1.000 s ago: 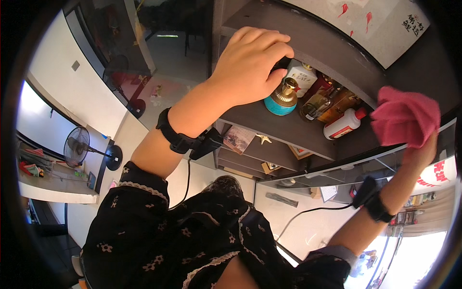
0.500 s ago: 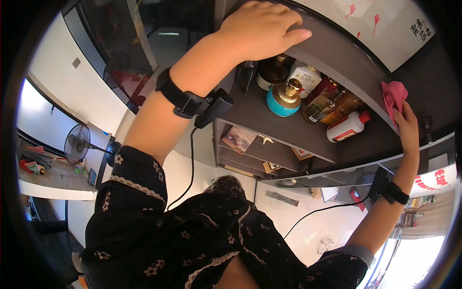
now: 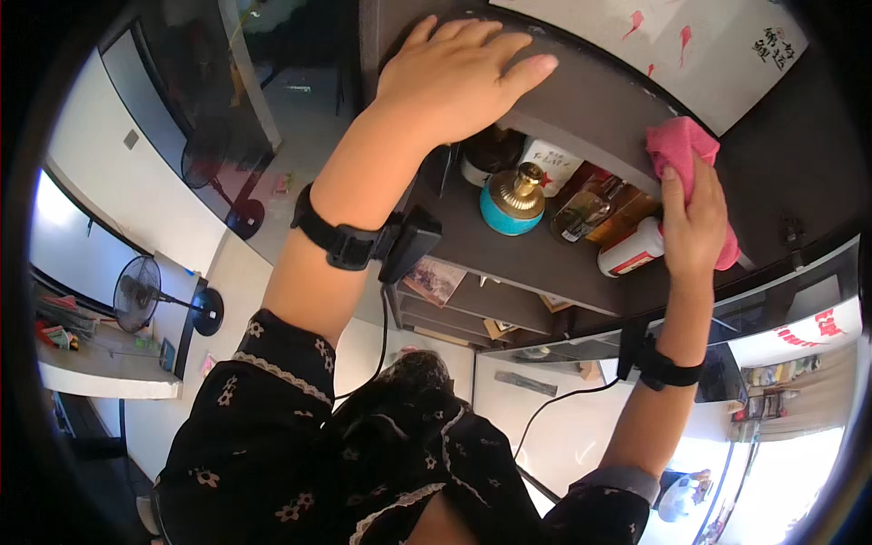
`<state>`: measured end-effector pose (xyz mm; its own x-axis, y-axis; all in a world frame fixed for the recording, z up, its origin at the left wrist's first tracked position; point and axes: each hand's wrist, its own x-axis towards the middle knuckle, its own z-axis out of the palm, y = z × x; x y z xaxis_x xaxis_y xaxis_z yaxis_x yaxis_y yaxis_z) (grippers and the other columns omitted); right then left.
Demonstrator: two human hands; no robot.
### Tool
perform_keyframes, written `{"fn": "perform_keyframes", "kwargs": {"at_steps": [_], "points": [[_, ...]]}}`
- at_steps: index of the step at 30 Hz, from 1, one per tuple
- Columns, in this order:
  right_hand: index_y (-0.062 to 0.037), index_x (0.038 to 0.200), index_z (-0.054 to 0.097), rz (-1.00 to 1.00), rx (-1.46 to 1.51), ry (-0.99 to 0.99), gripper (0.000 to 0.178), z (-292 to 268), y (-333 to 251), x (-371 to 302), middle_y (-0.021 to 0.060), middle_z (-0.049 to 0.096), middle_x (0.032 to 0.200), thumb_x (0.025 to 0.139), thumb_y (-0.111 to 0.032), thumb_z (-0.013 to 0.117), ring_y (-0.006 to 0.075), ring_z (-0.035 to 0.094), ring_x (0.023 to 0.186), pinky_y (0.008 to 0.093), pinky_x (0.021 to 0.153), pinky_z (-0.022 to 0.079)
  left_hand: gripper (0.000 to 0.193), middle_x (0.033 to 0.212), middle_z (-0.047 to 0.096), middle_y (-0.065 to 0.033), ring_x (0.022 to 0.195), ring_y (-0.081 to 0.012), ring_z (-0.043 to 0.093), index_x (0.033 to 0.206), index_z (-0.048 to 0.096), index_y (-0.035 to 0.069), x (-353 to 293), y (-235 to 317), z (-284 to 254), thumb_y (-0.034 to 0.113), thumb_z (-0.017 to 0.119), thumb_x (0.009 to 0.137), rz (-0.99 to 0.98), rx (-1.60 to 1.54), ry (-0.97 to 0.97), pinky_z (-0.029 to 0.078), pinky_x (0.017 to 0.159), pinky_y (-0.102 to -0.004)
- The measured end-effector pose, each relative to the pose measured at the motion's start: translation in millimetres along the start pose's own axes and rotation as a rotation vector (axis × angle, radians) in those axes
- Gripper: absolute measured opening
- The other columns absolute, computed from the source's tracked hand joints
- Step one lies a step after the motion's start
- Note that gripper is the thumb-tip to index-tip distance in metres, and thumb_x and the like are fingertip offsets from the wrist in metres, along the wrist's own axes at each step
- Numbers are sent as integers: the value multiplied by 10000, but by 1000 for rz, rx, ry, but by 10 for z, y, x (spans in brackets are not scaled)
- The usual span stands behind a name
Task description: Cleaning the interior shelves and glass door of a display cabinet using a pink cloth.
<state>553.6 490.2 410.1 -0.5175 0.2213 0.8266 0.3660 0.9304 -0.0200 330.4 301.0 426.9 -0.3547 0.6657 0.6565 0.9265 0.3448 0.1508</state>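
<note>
Holding crumpled pink fabric cloth (image 3: pixel 681 141) in grip of right hand (image 3: pixel 695 225): likely light, limp, best grasped mid-bunch; left hand (image 3: pixel 454 86) splayed.

You are gripping a soft pink cloth (image 3: pixel 683 145) in your right hand (image 3: pixel 695 222); it is bunching in loose folds above your fingers, and a lower flap is showing on the hand's right side. It is lying against the right part of a dark grey-brown shelf board (image 3: pixel 581 86), which is stretching slantwise, bearing pale scuffs.
</note>
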Motion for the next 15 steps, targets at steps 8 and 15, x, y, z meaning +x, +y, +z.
{"fn": "perform_keyframes", "kwargs": {"at_steps": [8,15], "points": [[-20,1098,606,19,-9,34,283,-115,103,-91,169,633,988,902,-224,594,379,586,927,440,816,445,646,1380,521,-87,1326,-256,421,1344,540,165,-25,-116,-7,606,237,981,-6,44,81,209,1162,-442],[-25,1047,600,83,-125,109,271,-158,269,-272,171,607,961,855,-217,601,385,565,906,461,806,418,499,1377,514,-174,1308,-274,467,1351,477,-37,-181,-125,-315,275,534,965,223,-987,139,334,1092,-366]]}}
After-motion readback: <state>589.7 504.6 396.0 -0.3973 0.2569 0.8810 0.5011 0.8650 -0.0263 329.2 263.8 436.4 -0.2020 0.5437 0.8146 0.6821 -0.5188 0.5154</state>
